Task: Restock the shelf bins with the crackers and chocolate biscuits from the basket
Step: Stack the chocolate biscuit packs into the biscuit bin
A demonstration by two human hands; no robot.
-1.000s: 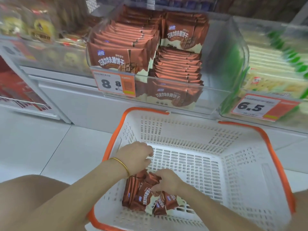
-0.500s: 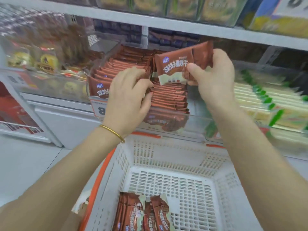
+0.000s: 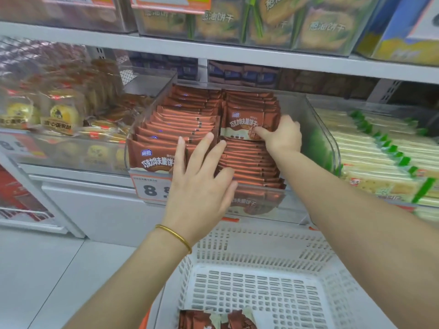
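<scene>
A clear shelf bin [image 3: 318,129] holds two rows of brown chocolate biscuit packs [image 3: 180,124]. My right hand [image 3: 282,134] grips one upright chocolate biscuit pack [image 3: 244,122] at its lower right corner, set on the back of the right row. My left hand [image 3: 202,179] lies flat with fingers spread over the front of the rows, holding nothing. Below, the white basket [image 3: 261,248] with an orange rim still holds a few brown packs [image 3: 213,320] at its near edge.
Green-striped cracker packs [image 3: 380,148] fill the bin to the right. Yellow pastries [image 3: 57,112] sit in the bin to the left. A price tag [image 3: 149,188] hangs on the biscuit bin front. An upper shelf [image 3: 213,48] holds more cracker boxes. White floor lies at left.
My right hand has lowered the pack from above the bin down onto the right row. My left hand has opened and spread over the packs. Earlier both hands were in the basket.
</scene>
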